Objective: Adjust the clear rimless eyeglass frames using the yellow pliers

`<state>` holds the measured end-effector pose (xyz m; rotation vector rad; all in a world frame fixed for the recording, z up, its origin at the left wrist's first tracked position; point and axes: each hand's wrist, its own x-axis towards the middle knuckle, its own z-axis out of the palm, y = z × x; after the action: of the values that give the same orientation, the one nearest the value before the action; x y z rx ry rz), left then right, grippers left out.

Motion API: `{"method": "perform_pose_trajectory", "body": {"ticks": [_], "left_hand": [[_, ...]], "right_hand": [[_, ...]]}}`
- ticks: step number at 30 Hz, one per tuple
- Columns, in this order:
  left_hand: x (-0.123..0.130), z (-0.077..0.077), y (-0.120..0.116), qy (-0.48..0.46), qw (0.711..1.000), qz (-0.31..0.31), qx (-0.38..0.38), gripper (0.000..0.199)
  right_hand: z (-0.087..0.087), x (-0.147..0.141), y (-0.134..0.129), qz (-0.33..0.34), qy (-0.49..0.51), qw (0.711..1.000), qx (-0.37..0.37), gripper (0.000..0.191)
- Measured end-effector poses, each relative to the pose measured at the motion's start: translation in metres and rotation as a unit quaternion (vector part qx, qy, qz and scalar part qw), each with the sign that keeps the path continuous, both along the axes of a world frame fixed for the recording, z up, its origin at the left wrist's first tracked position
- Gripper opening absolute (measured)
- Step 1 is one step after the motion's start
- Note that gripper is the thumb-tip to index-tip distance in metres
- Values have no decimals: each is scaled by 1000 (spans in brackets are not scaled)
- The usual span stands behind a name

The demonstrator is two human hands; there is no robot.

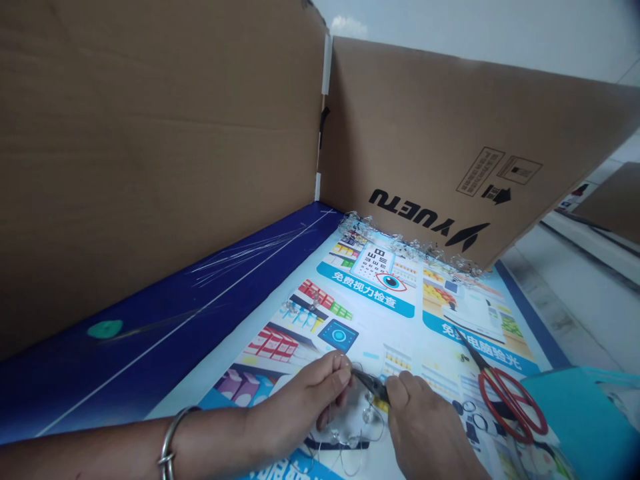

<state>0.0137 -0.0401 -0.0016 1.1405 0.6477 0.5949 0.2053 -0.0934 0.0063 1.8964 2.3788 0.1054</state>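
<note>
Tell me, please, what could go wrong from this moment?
The tips of the pliers are very close to the left grip, so a slip might pinch the skin. The beaded strand spreads in loose loops, which may tangle. The scissors lie near the right grip, so a sideways move could knock them.

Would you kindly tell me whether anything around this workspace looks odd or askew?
Yes: the black lettering on the cardboard panel at the far end of the printed sheet reads upside down, as though the panel stood inverted. Nothing else clearly stands out.
</note>
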Motion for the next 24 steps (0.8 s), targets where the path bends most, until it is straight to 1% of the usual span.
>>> {"method": "perform_pose_trajectory", "body": {"ticks": [5, 9, 14, 18, 24], "left_hand": [[0, -7, 3, -36, 999, -19, 31, 31], [-1, -12, 4, -34, 999, -27, 29, 29], [-1, -7, 5, -10, 999, -36, 28, 28], [-1, -4, 6, 9, 998, -32, 48, 26], [-1, -2, 6, 20, 997, -24, 65, 24]], "right_hand": [[9, -2, 3, -32, 72, 994, -73, 21], [9, 2, 3, -28, 107, 991, -75, 21], [0, 10, 2, 4, 117, 993, -30, 21], [-6, 14, 3, 31, 111, 993, 27, 22], [-8, 18, 6, 76, 90, 986, 116, 21]]}}
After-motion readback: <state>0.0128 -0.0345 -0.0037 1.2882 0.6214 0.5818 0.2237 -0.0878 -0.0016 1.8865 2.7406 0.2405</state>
